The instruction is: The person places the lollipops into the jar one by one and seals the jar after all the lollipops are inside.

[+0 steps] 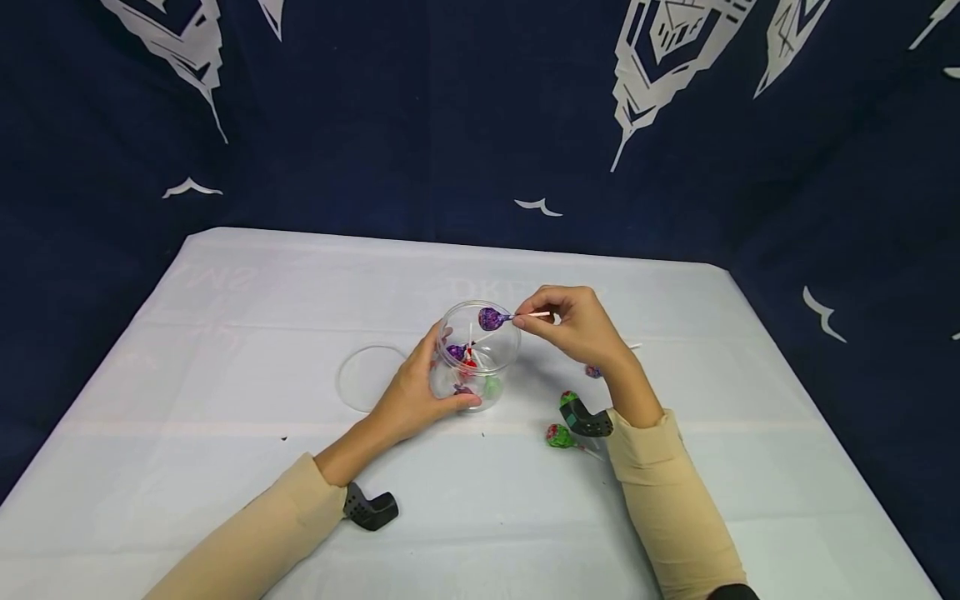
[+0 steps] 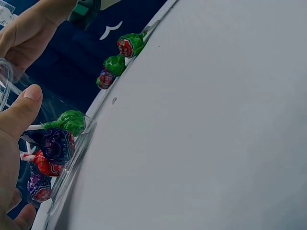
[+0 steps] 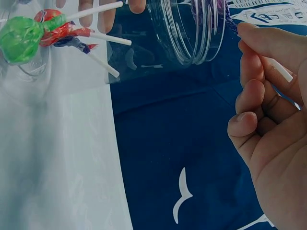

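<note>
My left hand (image 1: 415, 392) grips a clear plastic jar (image 1: 491, 354) from its left side, thumb across the front. Several wrapped lollipops lie in the jar's bottom: a green one (image 2: 71, 122), a red one (image 2: 48, 165) and purple ones, sticks pointing up. Between thumb and fingertips my right hand (image 1: 577, 323) pinches the stick of a purple lollipop (image 1: 491, 318). Its wrapped head overlaps the jar's mouth in the head view. The right wrist view shows that hand (image 3: 273, 100) beside the jar's rim (image 3: 192, 33), the lollipop's head partly hidden behind the clear plastic.
Left of the jar lies a clear round lid (image 1: 341, 379). On the white table (image 1: 300, 517), near the right forearm, are a green lollipop (image 1: 559, 436), another green one (image 1: 568, 398) partly covered by the wrist camera, and a purple one (image 1: 592, 372). A dark blue patterned cloth (image 1: 420, 117) hangs behind.
</note>
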Available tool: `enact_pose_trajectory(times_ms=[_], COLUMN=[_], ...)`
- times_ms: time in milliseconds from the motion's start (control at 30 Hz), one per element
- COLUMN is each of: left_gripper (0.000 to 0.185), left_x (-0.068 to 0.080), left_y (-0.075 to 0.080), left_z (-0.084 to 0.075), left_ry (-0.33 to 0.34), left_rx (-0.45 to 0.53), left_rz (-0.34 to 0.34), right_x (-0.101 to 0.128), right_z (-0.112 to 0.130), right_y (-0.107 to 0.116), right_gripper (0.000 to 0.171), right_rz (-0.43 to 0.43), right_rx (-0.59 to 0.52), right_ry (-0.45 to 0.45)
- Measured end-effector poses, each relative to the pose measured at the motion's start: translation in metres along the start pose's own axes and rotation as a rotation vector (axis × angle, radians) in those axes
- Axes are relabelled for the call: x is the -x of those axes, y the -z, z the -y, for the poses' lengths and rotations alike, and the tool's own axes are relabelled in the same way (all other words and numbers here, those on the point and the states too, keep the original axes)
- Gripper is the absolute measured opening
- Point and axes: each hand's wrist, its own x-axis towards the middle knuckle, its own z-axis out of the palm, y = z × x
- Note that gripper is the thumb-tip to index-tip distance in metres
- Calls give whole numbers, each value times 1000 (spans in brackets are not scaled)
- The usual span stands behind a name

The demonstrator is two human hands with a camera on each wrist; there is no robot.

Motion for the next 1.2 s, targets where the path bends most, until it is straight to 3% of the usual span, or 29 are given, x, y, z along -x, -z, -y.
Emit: enact_pose_trajectory(times_ms=[633,1200], left_gripper=[112,112], left_x=[0,0], left_y=[0,0], left_z=[0,-1], left_ry=[6,-12], left_rx=[-3,-2], left_rz=[-1,-3], right_x=[-5,0], right_z=[0,-4], right_y=[-7,-6], right_gripper=[4,7], right_rz=[-10,-42], right_rx=[61,21], right_ry=[24,-9])
